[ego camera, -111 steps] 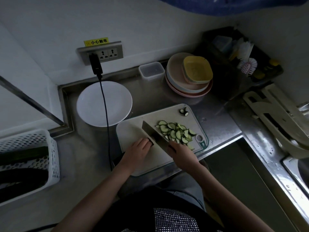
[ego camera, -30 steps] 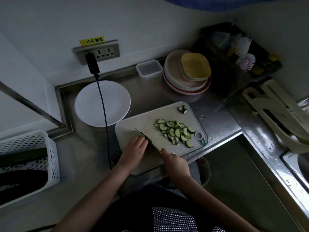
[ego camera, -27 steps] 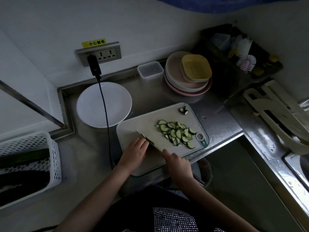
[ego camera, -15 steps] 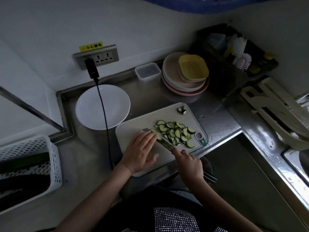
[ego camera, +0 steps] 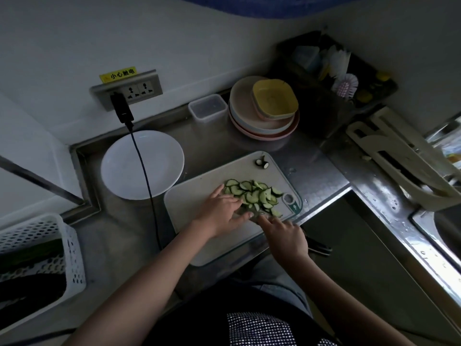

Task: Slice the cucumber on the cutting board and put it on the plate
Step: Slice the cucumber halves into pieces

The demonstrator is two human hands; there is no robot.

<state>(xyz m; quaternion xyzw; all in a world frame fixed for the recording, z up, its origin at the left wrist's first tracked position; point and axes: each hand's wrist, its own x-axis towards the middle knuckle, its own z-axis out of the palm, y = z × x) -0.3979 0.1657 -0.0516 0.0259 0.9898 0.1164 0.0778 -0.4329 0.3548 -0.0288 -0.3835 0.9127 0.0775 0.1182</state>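
While spread flat, fingers straight, left hand [ego camera: 220,211] pressing against near-left edge of cucumber slices [ego camera: 254,196] heaped on cutting board [ego camera: 197,208]. Right hand [ego camera: 284,236] curled round knife [ego camera: 318,245], dark handle poking out past board's near edge, blade lost under the slices. White plate [ego camera: 142,164] bare, just beside board's far-left corner on steel desk [ego camera: 314,171]. Cucumber end [ego camera: 262,163] apart, at board's far edge.

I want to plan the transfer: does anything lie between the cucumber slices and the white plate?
Only a black cable hangs across the white plate; the cutting board between the cucumber slices and it looks bare.
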